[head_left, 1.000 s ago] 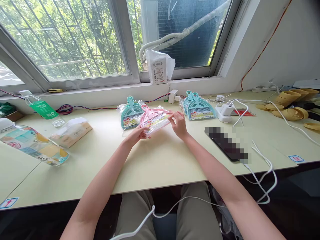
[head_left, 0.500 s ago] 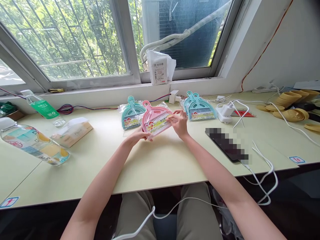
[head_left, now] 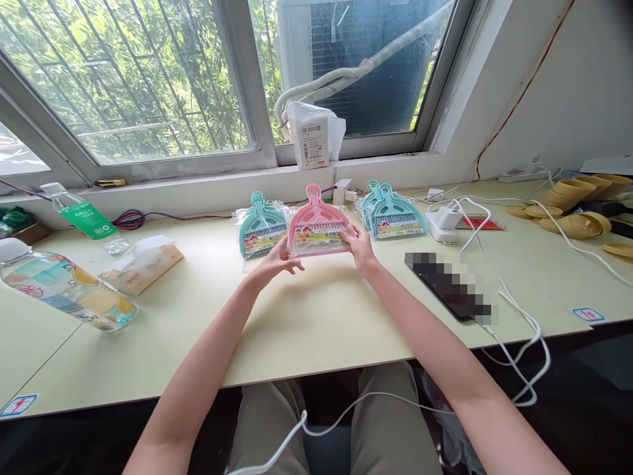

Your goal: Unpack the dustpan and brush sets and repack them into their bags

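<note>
A pink dustpan-and-brush set point(head_left: 320, 218) in clear wrap, with a printed label across its bristles, is held between my two hands, handle pointing toward the window. My left hand point(head_left: 275, 265) grips its lower left corner with thumb on the edge, other fingers partly spread below. At the right edge, my right hand point(head_left: 362, 249) closes on it, thumb and fingertips over the label's end. Just left of it lies a wrapped teal dustpan set point(head_left: 261, 227), partly behind the pink one. Another group of wrapped teal dustpan sets point(head_left: 398, 214) overlaps to the right.
On the left are a juice bottle point(head_left: 69, 287), a water bottle point(head_left: 89, 221) and a tissue pack point(head_left: 148, 264). A phone point(head_left: 445, 287) with a white cable, a charger point(head_left: 442, 224) and tape rolls point(head_left: 573, 204) occupy the right. A paper pack point(head_left: 312, 142) stands on the sill.
The pink dustpan set has moved away from me and slightly right, turning from tilted to nearly straight. My right hand has shifted from the label to its right edge.
</note>
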Demonstrator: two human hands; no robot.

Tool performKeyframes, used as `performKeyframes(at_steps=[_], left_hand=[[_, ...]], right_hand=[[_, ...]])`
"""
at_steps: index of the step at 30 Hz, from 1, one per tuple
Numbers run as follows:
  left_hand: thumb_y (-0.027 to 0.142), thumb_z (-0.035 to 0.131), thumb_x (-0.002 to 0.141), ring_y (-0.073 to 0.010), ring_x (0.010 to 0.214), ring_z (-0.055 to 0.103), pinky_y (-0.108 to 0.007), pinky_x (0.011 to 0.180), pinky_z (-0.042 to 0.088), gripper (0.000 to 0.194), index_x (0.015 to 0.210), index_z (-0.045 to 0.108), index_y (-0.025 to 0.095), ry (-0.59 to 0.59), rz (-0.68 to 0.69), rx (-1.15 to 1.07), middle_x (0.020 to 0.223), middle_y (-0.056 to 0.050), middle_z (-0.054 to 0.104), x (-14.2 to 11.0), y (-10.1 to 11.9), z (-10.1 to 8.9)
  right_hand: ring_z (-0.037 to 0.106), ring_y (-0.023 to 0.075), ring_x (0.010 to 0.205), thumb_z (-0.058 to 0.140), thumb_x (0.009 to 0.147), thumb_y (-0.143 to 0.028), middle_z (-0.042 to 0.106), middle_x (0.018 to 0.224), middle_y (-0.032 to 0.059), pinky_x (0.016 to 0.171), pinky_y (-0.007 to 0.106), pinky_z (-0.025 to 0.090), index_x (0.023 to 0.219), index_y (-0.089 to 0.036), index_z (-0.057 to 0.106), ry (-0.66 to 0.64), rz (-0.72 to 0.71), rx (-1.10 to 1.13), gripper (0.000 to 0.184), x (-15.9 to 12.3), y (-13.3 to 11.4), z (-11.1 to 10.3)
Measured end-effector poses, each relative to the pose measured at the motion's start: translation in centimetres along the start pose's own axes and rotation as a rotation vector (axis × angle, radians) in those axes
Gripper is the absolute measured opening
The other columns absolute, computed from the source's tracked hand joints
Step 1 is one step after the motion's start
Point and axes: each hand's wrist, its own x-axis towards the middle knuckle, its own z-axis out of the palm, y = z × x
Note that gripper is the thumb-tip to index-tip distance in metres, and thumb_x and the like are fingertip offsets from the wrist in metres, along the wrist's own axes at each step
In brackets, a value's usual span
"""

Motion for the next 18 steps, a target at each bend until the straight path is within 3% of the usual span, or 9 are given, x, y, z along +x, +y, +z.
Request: performKeyframes(at_steps=[6, 10, 14, 18], left_hand=[[0.048, 0.065, 0.077, -0.0142, 0.049, 0.064, -0.019, 0.039, 0.035, 0.042, 0.099, 0.056, 0.014, 0.318, -0.008, 0.072, 0.073, -0.004, 0.065, 1.1, -1.4, 0.4], [0.046, 0.060, 0.081, -0.0114, 0.038, 0.057, -0.019, 0.034, 0.032, 0.033, 0.091, 0.052, 0.015, 0.419, 0.026, 0.076, 0.061, 0.002, 0.059, 1.4, -2.5, 0.0], [0.042, 0.053, 0.086, -0.0087, 0.031, 0.050, -0.019, 0.032, 0.030, 0.026, 0.094, 0.050, 0.017, 0.514, 0.031, 0.105, 0.055, 0.006, 0.052, 1.4, -3.0, -0.2], [0.042, 0.050, 0.087, -0.0097, 0.033, 0.051, -0.019, 0.033, 0.031, 0.027, 0.098, 0.049, 0.017, 0.506, -0.020, 0.123, 0.056, 0.006, 0.052, 1.5, -3.5, -0.2]], right_hand=[[0.067, 0.0227, 0.089, 0.079, 0.057, -0.044, 0.070, 0.094, 0.0070, 0.082, 0.037, 0.054, 0.097, -0.020, 0.059, -0.071, -0.008, -0.052, 0.050, -0.8, 0.2, 1.0], [0.067, 0.0239, 0.093, 0.074, 0.063, -0.046, 0.069, 0.102, 0.0081, 0.079, 0.038, 0.055, 0.104, -0.022, 0.053, -0.130, 0.044, -0.065, 0.052, -1.6, 0.1, 1.6], [0.065, 0.0240, 0.104, 0.067, 0.071, -0.051, 0.063, 0.120, 0.0087, 0.077, 0.037, 0.057, 0.116, -0.026, 0.047, -0.295, 0.110, -0.092, 0.054, -2.2, -0.2, 1.9], [0.065, 0.0248, 0.103, 0.082, 0.056, -0.035, 0.064, 0.119, 0.0093, 0.076, 0.036, 0.058, 0.120, -0.024, 0.049, -0.329, 0.126, -0.120, 0.072, -2.0, -0.3, 1.5]])
